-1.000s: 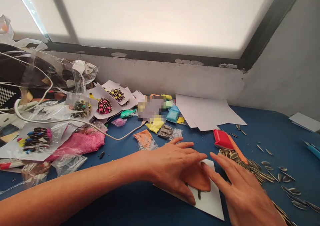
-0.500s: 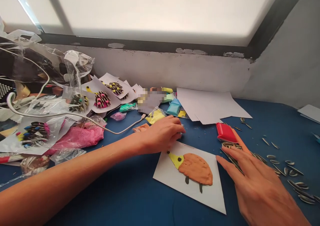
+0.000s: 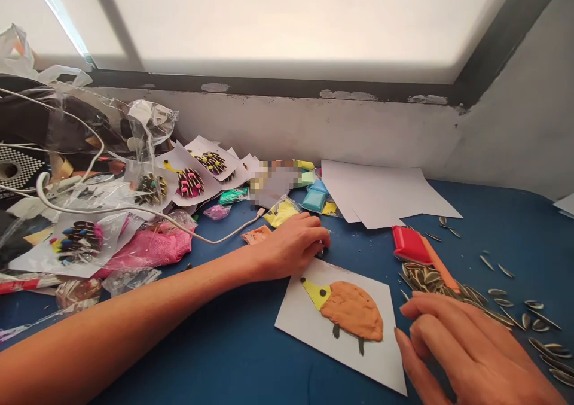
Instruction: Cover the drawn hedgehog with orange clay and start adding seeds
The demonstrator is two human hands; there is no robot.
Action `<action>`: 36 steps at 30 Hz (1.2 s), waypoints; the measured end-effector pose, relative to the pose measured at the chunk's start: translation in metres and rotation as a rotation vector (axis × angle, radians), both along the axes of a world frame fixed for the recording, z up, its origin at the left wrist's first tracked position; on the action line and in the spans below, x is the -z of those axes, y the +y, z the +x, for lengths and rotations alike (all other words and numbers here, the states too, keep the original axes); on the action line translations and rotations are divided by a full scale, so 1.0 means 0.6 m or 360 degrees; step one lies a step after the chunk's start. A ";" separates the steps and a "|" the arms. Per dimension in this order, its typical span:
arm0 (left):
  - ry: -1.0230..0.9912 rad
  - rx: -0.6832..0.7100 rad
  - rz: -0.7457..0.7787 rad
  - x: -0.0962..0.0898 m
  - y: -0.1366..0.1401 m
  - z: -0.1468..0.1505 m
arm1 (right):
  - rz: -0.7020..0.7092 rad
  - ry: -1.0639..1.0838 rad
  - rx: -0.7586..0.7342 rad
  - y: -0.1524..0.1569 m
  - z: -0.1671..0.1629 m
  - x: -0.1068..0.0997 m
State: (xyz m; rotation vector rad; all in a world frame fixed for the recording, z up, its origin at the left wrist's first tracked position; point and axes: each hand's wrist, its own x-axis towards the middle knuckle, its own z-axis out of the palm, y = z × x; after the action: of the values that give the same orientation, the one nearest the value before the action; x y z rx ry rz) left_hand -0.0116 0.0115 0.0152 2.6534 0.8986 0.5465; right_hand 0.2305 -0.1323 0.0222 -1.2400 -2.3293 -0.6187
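Observation:
My left hand (image 3: 298,243) rests with its fingers curled down at the upper left edge of a white card (image 3: 296,315). A small dark, shiny bit shows beneath its fingertips, too hidden to name. On the card is a clay hedgehog (image 3: 354,310) with an orange body, a yellow face, a dark eye and nose, and two dark legs. To the right of the card, my right hand (image 3: 475,351) hovers with thumb and forefinger apart, nothing visible between them. Just beyond its fingers lies a heap of sunflower seeds (image 3: 424,276).
Behind the seeds lie a red clay packet (image 3: 410,244) and an orange stick-like piece (image 3: 442,267). White paper sheets (image 3: 381,192) and colored clay packets (image 3: 314,195) line the wall. Finished seed hedgehogs (image 3: 191,180), a pink cloth (image 3: 152,249) and a white cable (image 3: 215,239) crowd the left.
My right hand has drawn back from the seed heap toward me, uncovering more seeds, and its fingers have bent. My left hand stays by the card's upper edge. The view has shifted slightly.

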 end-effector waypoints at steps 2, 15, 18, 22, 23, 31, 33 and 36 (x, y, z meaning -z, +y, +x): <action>-0.0004 -0.0014 0.0012 0.001 -0.001 -0.001 | -0.0015 -0.0035 0.0003 0.000 -0.003 -0.005; 0.0150 0.0147 -0.0041 -0.042 -0.029 0.005 | -0.0050 0.0059 0.0433 0.019 0.052 -0.027; 0.0236 0.0088 -0.0152 -0.043 -0.034 0.010 | -0.0067 0.0071 0.0465 0.024 0.076 -0.040; 0.0161 0.0038 -0.0280 -0.035 -0.035 0.014 | -0.0068 0.0078 0.0471 0.027 0.077 -0.043; 0.0143 0.0035 -0.0292 -0.034 -0.035 0.015 | -0.0072 0.0082 0.0475 0.026 0.073 -0.041; 0.0136 0.0108 -0.0310 -0.036 -0.037 0.018 | -0.0201 0.0131 0.0558 0.022 0.071 -0.042; 0.0131 0.0093 -0.0310 -0.035 -0.037 0.018 | -0.0293 0.0150 0.0585 0.023 0.076 -0.043; 0.0107 0.0088 -0.0309 -0.029 -0.035 0.018 | -0.0428 0.0167 0.0647 0.026 0.078 -0.041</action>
State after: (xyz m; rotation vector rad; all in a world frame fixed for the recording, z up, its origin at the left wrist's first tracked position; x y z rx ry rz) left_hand -0.0011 -0.0095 0.0328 2.5253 0.8479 0.3401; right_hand 0.2773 -0.1165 0.0466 -1.8476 -2.1365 -0.3576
